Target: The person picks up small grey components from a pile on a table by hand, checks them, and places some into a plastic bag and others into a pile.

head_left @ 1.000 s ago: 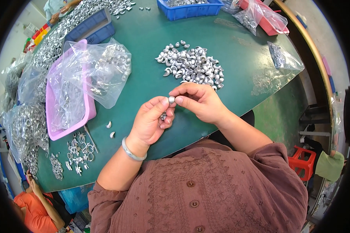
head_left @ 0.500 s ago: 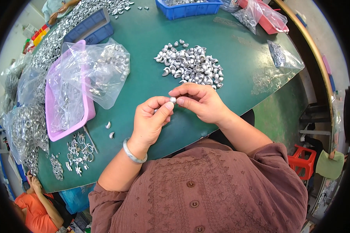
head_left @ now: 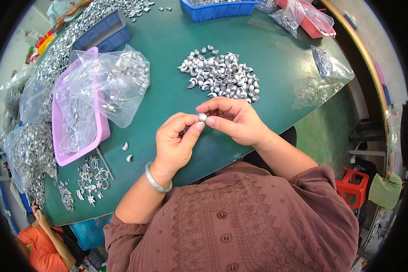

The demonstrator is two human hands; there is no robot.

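Note:
Between my fingertips, over the near part of the green table [head_left: 167, 90], is a small silver curved metal piece [head_left: 202, 117]. My left hand [head_left: 176, 139] pinches it from the left with thumb and forefinger. A bit more silver metal shows in the curl of that hand, mostly hidden by the fingers. From the right, my right hand [head_left: 238, 121] has thumb and fingers closed on the same piece. Just beyond my hands lies a heap of similar silver curved pieces [head_left: 222, 75]. Two loose crescent pieces [head_left: 129, 158] rest left of my left wrist.
A lilac basket [head_left: 103, 131] with clear bags stands at the left. Small silver rings and castings [head_left: 93, 177] lie nearer. Blue trays [head_left: 220, 11], a red basket [head_left: 310, 27] and a big silver pile [head_left: 77, 34] are farther off. Another person [head_left: 45, 245] sits at lower left.
My left hand has tilted slightly around the metal piece, which shows a different side. Both hands stay in nearly the same place.

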